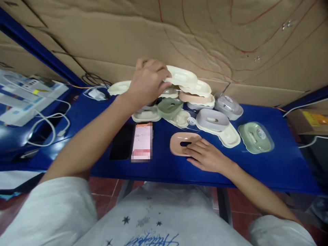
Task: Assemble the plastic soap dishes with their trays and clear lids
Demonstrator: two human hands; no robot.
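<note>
I find my left fingers [165, 73] pinching the left end of a cream tray [183, 76] atop the pile [170, 108], my right fingers [195, 149] over a peach dish [176, 143] on the surface [164, 168], grip unclear, both pieces seemingly light, stiff and slick, best held by their rims.

The light is soft, the edges stretched
</note>
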